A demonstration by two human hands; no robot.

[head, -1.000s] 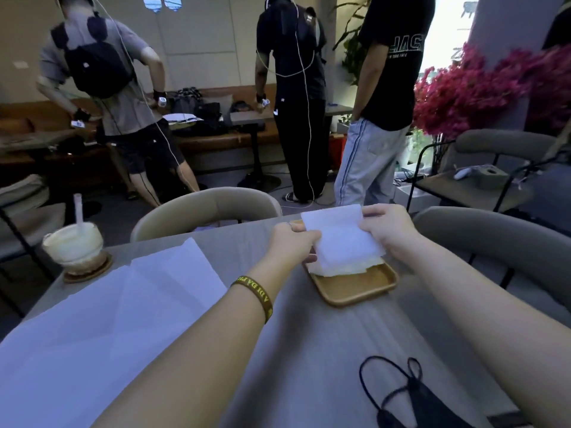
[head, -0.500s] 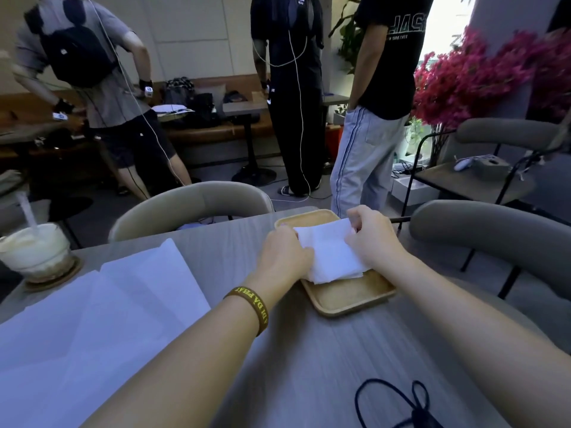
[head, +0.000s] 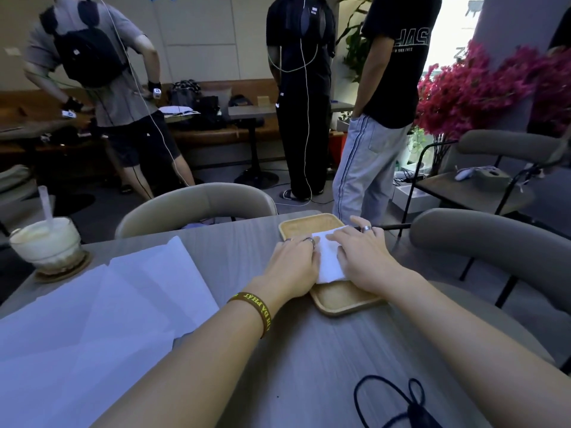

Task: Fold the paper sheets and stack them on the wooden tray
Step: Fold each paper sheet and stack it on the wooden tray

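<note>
A folded white paper (head: 328, 257) lies flat in the wooden tray (head: 312, 225) at the far middle of the grey table. My left hand (head: 293, 262) rests palm down on the paper's left edge, fingers spread. My right hand (head: 366, 259) presses flat on its right side. Neither hand grips the paper. Several unfolded white sheets (head: 102, 310) lie overlapped on the left half of the table.
An iced drink with a straw (head: 46, 242) stands on a coaster at the far left. A black face mask with loops (head: 401, 406) lies at the near right edge. Grey chairs (head: 197, 202) ring the table's far side. Three people (head: 309, 97) stand beyond.
The folded paper, held above the tray a second ago, has come down onto it. Both hands have gone from pinching its edges to lying flat on it.
</note>
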